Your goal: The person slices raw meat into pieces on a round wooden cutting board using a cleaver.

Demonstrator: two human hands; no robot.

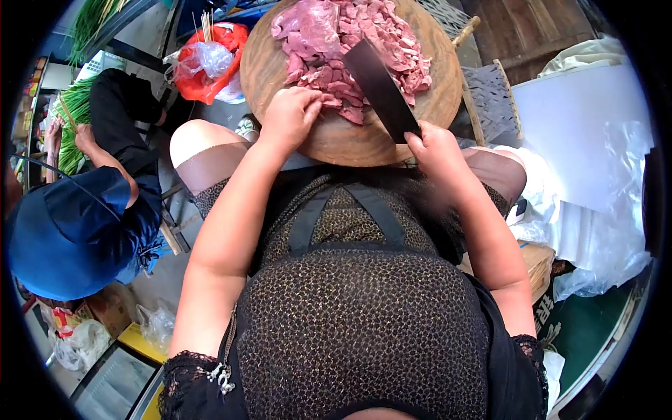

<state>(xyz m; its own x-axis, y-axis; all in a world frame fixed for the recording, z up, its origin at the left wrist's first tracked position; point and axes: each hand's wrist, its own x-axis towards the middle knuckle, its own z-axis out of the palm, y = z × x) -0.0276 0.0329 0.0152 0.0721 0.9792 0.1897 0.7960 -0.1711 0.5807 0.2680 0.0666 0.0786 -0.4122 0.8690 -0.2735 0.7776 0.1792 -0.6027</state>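
Observation:
A round wooden chopping block [269,56] stands in front of my knees with a heap of cut raw meat [395,42] on it. One larger slab of meat [308,28] lies at the heap's far left. My right hand [437,150] grips the handle of a dark, broad-bladed cleaver [381,87], its blade slanting up and left across the meat. At the heap's near left edge, the curled fingers of my left hand [294,115] pinch a small piece of meat [329,100]. Part of the cleaver's handle is hidden inside my right hand.
To the left, another person in a dark blue top [70,224] handles long green stalks [77,112]. A red plastic bag [199,80] with thin sticks sits left of the block. A woven stool seat [490,98] and a white board [581,133] are on the right.

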